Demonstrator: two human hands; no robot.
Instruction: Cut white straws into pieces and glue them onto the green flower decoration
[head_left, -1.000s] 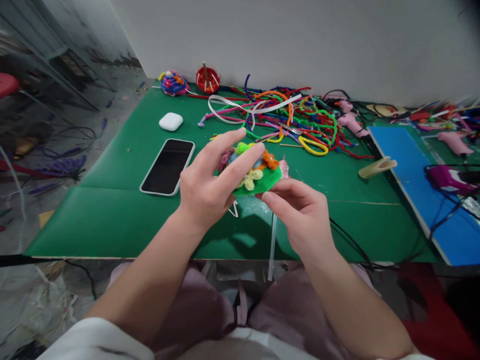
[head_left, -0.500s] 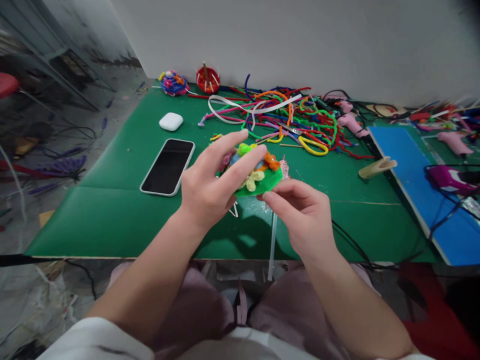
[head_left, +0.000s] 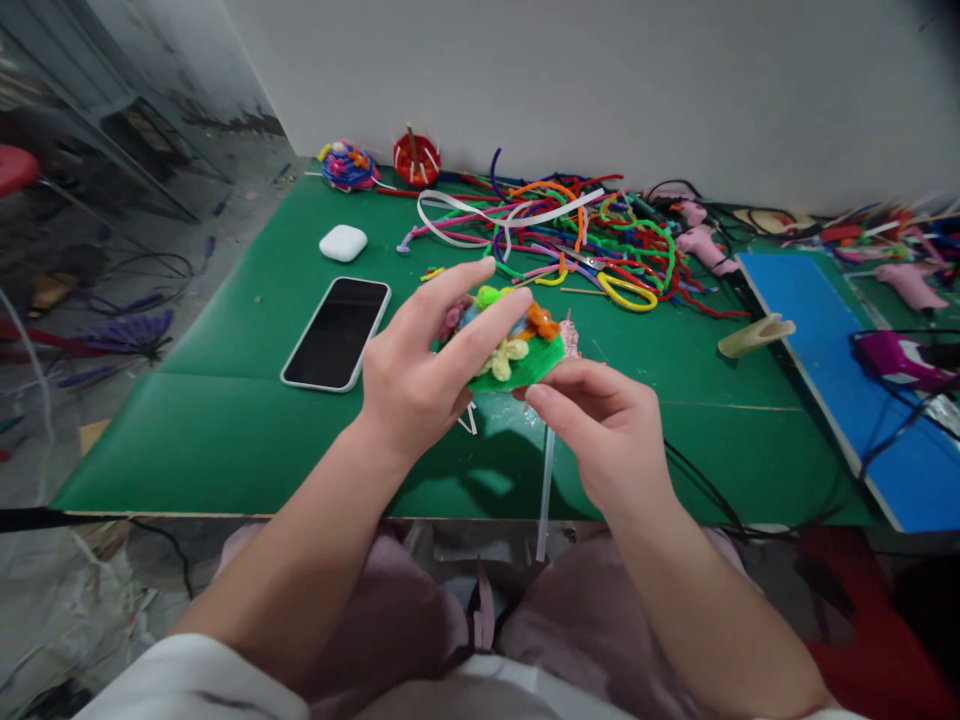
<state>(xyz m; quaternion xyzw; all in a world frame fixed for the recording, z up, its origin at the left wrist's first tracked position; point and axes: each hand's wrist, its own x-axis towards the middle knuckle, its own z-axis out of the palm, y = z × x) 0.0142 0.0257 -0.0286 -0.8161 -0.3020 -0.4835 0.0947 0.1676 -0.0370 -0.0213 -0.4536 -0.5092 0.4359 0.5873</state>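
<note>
One flowered craft piece [head_left: 531,368], held up over one green table [head_left: 225,430]

The left hand's [head_left: 412,370] fingers are spread apart across the craft piece, thumb mostly hidden, so I cannot tell whether they grip; the right hand's [head_left: 611,425] thumb and fingertips are clamped on its green edge; around lie one phone [head_left: 336,335], one white case [head_left: 343,243], one blue-pink ornament [head_left: 349,168], one red ornament [head_left: 417,162], one pair of yellow-handled scissors [head_left: 628,305], one translucent rod [head_left: 545,495], and one purple tool [head_left: 892,358], its markings too small to read
</note>
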